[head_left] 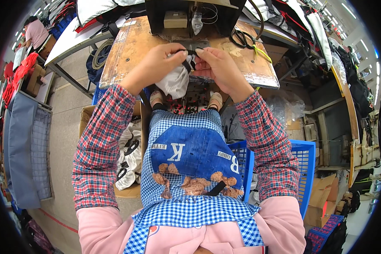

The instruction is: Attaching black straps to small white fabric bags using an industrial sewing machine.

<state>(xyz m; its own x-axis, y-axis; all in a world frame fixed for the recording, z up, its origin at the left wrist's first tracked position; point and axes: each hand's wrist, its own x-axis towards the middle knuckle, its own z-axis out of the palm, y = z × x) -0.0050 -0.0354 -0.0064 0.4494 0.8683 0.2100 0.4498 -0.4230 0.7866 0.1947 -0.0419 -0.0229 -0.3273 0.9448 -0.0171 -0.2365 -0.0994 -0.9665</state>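
Observation:
My left hand (156, 62) and my right hand (218, 65) meet at the near edge of a worn wooden worktable (131, 46). Both pinch a narrow black strap (188, 59) attached to a light grey fabric piece (175, 81) that hangs down off the table edge toward my lap. The left fingers hold the strap and cloth from the left, the right fingers grip the strap's end from the right. A dark sewing machine (186, 17) stands just beyond the hands. I wear plaid sleeves and a blue checked apron.
Black scissors (241, 39) lie on the table's right part. A cardboard box (129, 156) with grey pieces and black straps stands at my left, a blue plastic crate (302, 169) at my right. Another person (36, 31) works at far left. Fabric stacks surround the table.

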